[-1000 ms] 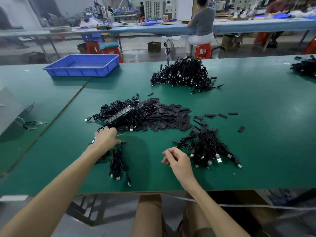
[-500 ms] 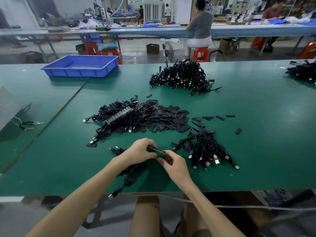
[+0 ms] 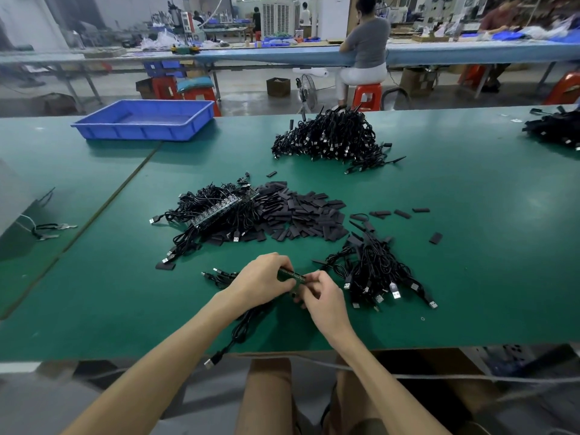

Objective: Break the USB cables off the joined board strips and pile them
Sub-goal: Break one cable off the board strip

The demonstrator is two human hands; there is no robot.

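Holding the narrow green joined board strip [image 3: 292, 275] at near centre: left hand [image 3: 262, 276] and right hand [image 3: 323, 298] both clamp it. I'd snap close beside the grip, dropping cables rightward onto the loose black cable pile [image 3: 376, 274].

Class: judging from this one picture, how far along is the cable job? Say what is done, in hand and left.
Done: loose cables lie in a far pile and a near pile, with scraps between. In hand: both hands, left and right, grip a strip with cables hanging. Left: another strip lies in a tangle, still joined.
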